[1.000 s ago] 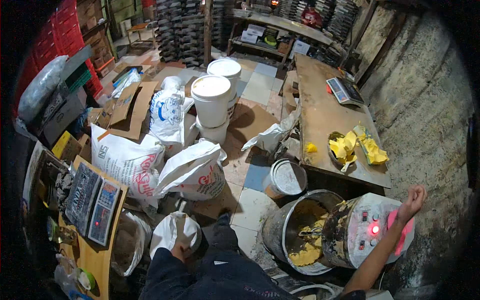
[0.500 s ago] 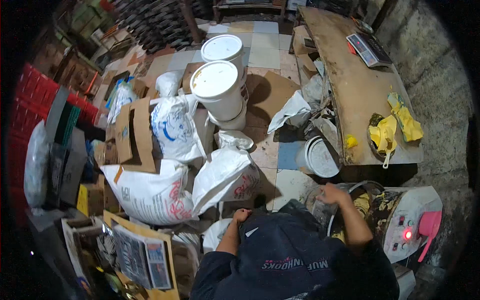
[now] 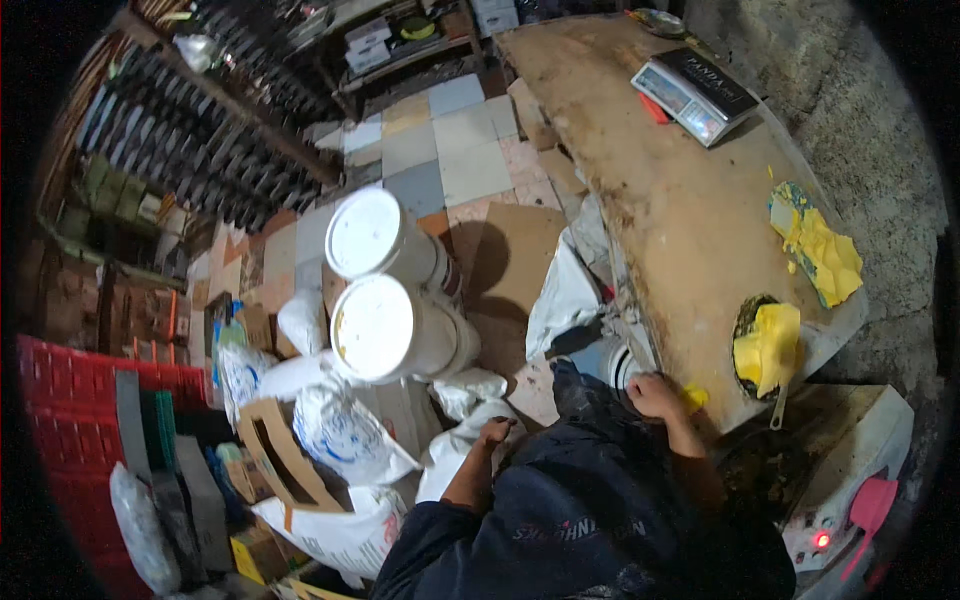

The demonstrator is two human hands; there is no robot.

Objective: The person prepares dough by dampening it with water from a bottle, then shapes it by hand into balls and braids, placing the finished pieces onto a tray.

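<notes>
My right hand [image 3: 655,394] rests knuckles-up at the near edge of the worn wooden table [image 3: 640,200], right beside a small yellow lump [image 3: 694,398]. Its fingers curl under, so I cannot see whether they hold anything. My left hand [image 3: 493,432] hangs over a crumpled white sack [image 3: 470,390] with loosely bent fingers and nothing in it. A dark pan of yellow dough [image 3: 768,342] sits on the table corner, just right of my right hand. More yellow dough lies on a sheet [image 3: 822,248] further back.
A digital scale [image 3: 695,92] stands at the table's far end. Two lidded white buckets [image 3: 378,325] and filled white sacks [image 3: 345,432] crowd the tiled floor to the left. A white machine with a red light [image 3: 850,470] and pink scraper [image 3: 868,506] is at lower right. Red crates [image 3: 70,420] line the left.
My right hand has come off the wall, passed the metal bowl and now sits at the table edge. My head has turned, bringing the table closer. My left hand has lifted off the sack.
</notes>
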